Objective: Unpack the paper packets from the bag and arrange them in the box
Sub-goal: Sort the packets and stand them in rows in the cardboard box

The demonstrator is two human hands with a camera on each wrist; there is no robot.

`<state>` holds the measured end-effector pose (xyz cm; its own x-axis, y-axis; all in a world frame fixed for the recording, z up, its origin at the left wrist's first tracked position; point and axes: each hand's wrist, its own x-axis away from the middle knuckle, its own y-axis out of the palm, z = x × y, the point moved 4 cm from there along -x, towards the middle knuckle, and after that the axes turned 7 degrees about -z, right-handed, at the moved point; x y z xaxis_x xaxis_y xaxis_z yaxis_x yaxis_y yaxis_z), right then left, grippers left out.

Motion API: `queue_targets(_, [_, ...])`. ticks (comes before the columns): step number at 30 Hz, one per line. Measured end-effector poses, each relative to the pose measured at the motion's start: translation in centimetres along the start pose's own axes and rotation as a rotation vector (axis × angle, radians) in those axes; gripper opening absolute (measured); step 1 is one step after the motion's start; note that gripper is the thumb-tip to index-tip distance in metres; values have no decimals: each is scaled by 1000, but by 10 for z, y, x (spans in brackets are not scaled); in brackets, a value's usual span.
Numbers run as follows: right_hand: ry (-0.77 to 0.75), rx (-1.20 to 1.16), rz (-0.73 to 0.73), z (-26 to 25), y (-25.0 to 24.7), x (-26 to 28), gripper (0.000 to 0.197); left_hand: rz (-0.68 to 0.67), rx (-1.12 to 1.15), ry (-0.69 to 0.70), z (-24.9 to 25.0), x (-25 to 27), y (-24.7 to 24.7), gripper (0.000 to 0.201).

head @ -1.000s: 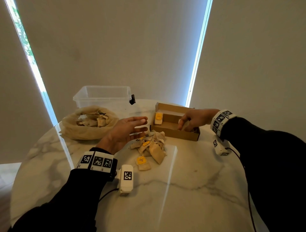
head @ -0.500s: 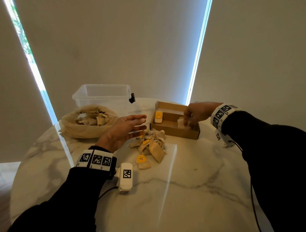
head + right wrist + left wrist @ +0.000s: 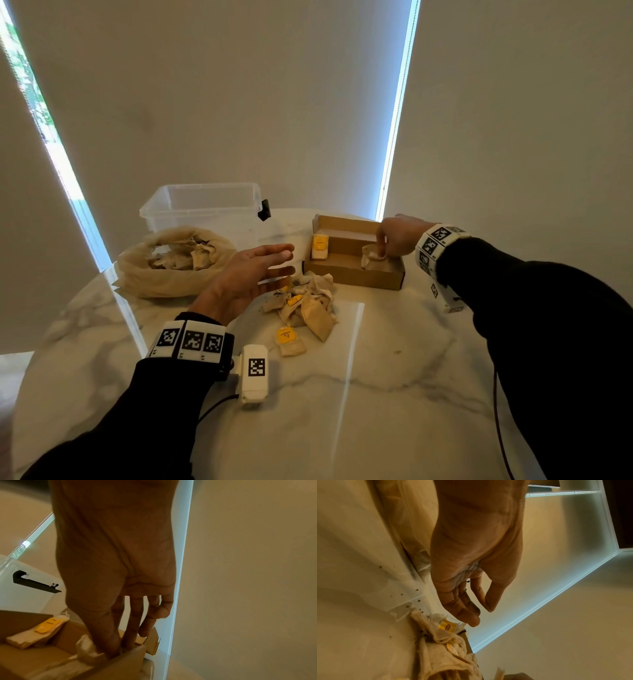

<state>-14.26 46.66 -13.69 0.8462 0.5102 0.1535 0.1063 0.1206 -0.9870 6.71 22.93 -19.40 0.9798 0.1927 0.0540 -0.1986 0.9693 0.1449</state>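
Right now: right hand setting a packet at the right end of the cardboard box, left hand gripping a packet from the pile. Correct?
Not quite. The left hand grips nothing: in the head and left wrist views it hovers open above the pile of packets. The rest holds: the right hand pinches a packet at the right end of the cardboard box.

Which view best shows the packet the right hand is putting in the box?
The head view: the packet stands at the right end of the cardboard box, pinched by the right hand. The right wrist view shows it close but partly hidden by the fingers. The left wrist view does not show it.
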Motion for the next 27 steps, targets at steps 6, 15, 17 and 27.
queue_targets(6, [-10, -52, 87, -10, -15, 8, 21, 7, -7, -7, -1, -2, -2, 21])
queue_targets(15, [-81, -194, 89, -29, -11, 19, 13, 19, -19, 10, 1, 1, -3, 21])
queue_targets(17, [-153, -342, 141, -39, -24, 28, 11, 30, -24, 12, 2, 2, -3, 21])
queue_targets(27, [-146, -563, -85, -104, 13, 77, 24, 79, -207, -9, 4, 5, -13, 17])
